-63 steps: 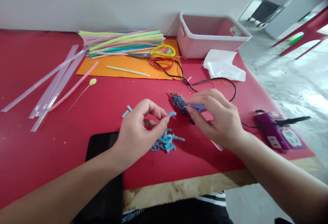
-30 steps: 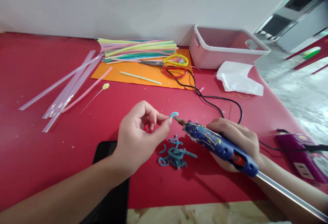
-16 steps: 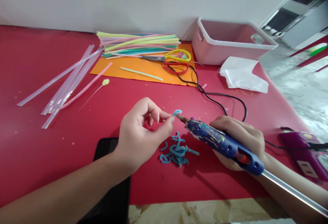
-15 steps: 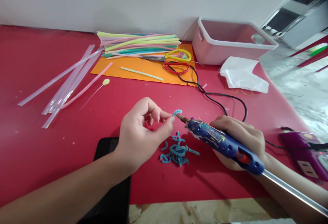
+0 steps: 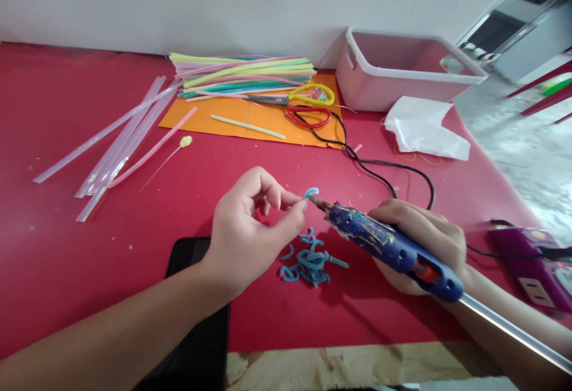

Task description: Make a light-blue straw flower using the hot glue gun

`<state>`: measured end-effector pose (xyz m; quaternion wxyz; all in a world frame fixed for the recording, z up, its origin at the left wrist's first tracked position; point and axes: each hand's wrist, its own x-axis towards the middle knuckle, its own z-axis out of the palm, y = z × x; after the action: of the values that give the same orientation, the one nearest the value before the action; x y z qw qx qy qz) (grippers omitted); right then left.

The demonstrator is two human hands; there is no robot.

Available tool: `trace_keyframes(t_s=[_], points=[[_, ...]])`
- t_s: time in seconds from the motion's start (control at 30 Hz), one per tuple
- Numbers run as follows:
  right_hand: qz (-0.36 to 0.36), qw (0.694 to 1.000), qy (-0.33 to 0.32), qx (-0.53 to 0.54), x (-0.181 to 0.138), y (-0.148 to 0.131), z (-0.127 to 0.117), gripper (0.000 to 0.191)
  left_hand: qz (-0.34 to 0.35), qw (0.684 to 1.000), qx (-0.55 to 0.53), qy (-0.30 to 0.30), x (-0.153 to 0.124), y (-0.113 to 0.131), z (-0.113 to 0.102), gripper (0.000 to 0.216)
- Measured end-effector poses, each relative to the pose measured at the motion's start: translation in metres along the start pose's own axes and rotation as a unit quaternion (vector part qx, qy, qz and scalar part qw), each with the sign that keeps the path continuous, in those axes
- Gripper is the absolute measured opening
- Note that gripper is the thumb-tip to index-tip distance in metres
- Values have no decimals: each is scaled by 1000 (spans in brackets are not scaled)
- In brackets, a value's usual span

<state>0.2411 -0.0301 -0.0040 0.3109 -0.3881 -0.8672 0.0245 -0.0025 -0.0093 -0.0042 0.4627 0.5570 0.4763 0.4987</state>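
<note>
Between thumb and forefinger, my left hand pinches a short curled piece of blue pipe cleaner. My right hand is wrapped round a blue hot glue gun, stained with dried glue. Its nozzle points left and meets the blue piece at my left fingertips; whether glue is coming out is too small to tell. A clear glue stick sticks out of the gun's back end. Below the nozzle, a small heap of cut blue pipe cleaner pieces lies on the red tabletop.
Behind lie a pipe cleaner bundle and scissors on an orange sheet. Glue sticks lie left, a phone under my left forearm. A pink bin, white bag, black cord and purple power strip are right.
Both hands keep the same hold, with the nozzle still at the blue piece. The whole view has shifted very slightly.
</note>
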Motion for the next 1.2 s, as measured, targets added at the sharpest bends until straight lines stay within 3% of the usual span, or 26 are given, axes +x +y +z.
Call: trace_keyframes(t_s=[1.2], points=[[19, 1000, 0, -16, -8, 1, -1, 20, -107, 979, -166, -42, 6, 5, 1, 36]])
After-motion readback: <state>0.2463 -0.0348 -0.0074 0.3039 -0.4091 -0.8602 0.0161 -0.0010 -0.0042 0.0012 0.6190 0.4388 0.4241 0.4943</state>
